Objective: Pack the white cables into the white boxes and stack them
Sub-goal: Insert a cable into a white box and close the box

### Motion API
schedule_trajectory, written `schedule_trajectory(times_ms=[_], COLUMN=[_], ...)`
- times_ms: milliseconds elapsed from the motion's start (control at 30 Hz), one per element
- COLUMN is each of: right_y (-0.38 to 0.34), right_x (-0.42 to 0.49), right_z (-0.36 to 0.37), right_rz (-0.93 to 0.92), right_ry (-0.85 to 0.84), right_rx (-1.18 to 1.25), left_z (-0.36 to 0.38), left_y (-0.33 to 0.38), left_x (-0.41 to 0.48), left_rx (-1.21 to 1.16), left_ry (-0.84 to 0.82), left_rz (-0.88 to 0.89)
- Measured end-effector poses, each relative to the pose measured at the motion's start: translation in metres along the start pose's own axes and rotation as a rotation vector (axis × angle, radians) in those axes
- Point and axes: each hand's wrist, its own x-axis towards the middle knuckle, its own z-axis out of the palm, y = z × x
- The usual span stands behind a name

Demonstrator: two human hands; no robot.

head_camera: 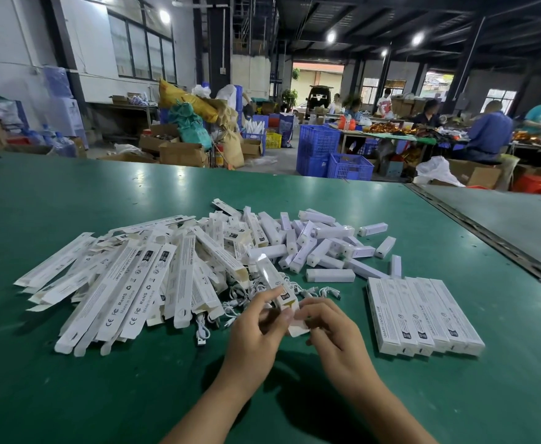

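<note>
i am watching both hands meeting at the near middle of the green table [70, 203]. left hand [256, 331] is pinching the near end of a long white box [270, 275], fingers curled in narrow around it. right hand [330, 331] is gripping the end flap of the same box, fingertips bent close to the left ones. the box is pointing away from me, its far end reaching over the tangle of white cables [245, 298] just beyond the hands. i cannot tell whether a cable is lying inside it. a loose heap of long boxes [118, 277] is spreading to the left, short white blocks [310, 248] are piling up behind, and a row of closed boxes [422, 315] is sitting side by side on the right
</note>
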Motion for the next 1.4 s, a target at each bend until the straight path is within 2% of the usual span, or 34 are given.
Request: schedule_trajectory(times_ms=[367, 900, 1100, 1400], right_y=[-0.0054, -0.0009, -0.0021, 0.0011], right_x=[-0.0021, -0.0013, 0.0009, 0.0018], right_z=[-0.0026, 0.0026, 0.0029, 0.0014], right_rz=[-0.008, -0.024, -0.159, -0.174], right_ry=[-0.008, 0.124, 0.148, 0.138], right_rx=[-0.007, -0.06, -0.13, -0.16], left_z=[-0.0015, 0.0016, 0.0012, 0.0015], left_y=[0.0015, 0.0024, 0.0029, 0.0031], left_x=[0.0016, 0.0002, 0.0007, 0.0002], left_rx=[0.007, -0.037, -0.054, -0.05], left_ry=[-0.006, -0.04, -0.052, -0.054], left_rz=[-0.015, -0.02, -0.031, -0.053])
